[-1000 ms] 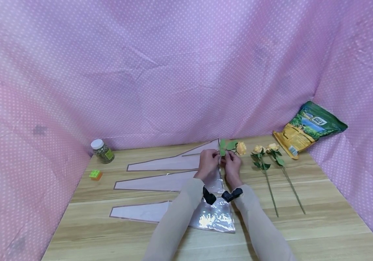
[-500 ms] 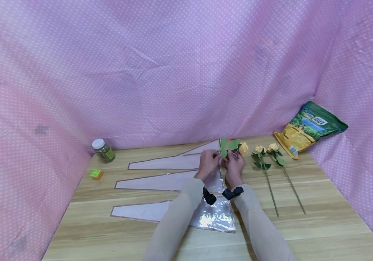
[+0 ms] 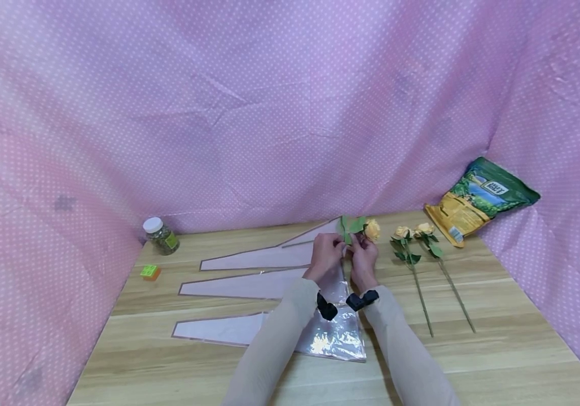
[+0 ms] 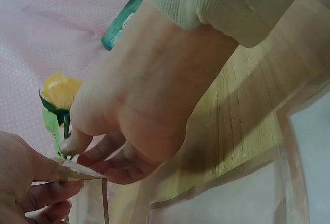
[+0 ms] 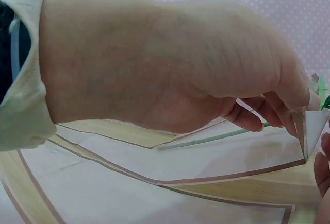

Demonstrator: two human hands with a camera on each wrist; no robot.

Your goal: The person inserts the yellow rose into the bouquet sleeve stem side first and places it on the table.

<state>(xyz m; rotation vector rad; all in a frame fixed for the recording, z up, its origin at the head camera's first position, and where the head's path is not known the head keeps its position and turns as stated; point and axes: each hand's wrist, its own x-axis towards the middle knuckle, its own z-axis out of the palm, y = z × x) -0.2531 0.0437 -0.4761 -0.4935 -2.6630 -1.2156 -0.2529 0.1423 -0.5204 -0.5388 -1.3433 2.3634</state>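
Note:
A yellow rose (image 3: 372,230) lies crosswise at the top flower sleeve (image 3: 254,258), a clear tapered wrap with a brownish border. Its bloom and green leaves stick out past the sleeve's wide end, and the stem (image 5: 211,137) runs along the sleeve to the left. My left hand (image 3: 324,254) pinches the sleeve's wide edge between thumb and fingers, as the right wrist view shows. Opposite it, my right hand (image 3: 364,262) holds the rose by its stem below the bloom, thumb against it. The fingertips of both hands are close together at the sleeve's mouth.
Two more flower sleeves, a middle one (image 3: 234,284) and a front one (image 3: 219,329), lie below. To the right are two yellow roses, one inner (image 3: 414,276) and one outer (image 3: 444,270), and a green-yellow bag (image 3: 483,194). A jar (image 3: 162,237) and toy block (image 3: 150,272) stand left.
The rose first shifted slightly right, then back left, and its stem end now reaches a little further left along the sleeve. The right hand moved with the rose; the left hand barely moved.

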